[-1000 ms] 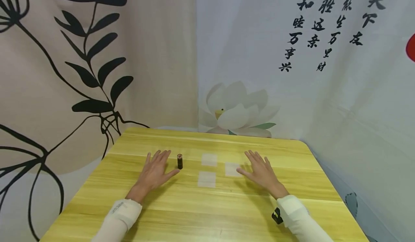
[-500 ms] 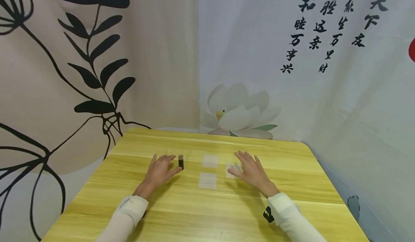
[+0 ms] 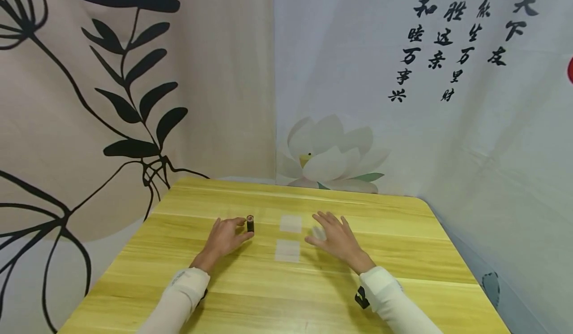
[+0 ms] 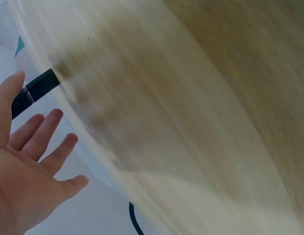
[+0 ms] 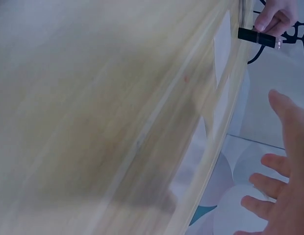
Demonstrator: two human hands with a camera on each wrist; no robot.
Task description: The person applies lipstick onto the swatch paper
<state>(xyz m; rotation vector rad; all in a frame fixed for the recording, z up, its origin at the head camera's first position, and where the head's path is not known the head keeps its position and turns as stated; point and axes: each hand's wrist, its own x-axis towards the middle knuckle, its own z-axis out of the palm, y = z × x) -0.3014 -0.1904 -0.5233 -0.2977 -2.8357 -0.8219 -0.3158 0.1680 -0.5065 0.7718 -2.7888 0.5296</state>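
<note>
A slim black tube, much like a lipstick (image 3: 250, 224), stands upright on the wooden table (image 3: 268, 294). My left hand (image 3: 224, 236) is right at it, with thumb and fingers on either side. In the left wrist view the thumb overlaps the black tube (image 4: 41, 84), and the other fingers of the left hand (image 4: 27, 166) are spread apart. A band around the tube's middle shows in the right wrist view. Nothing is in my right hand (image 3: 336, 238), which hovers with loose, spread fingers over a pale square (image 3: 319, 232) and partly covers it.
Two more pale squares, one farther back (image 3: 291, 223) and one nearer (image 3: 287, 250), lie flat between the hands. A curtain with a printed lotus (image 3: 333, 157) hangs behind the table's far edge. A small black item (image 3: 361, 298) sits by the right cuff.
My left hand has moved right to the black tube, its fingers bending in around it. My right hand has drifted left over the pale square. The tube still stands in place.
</note>
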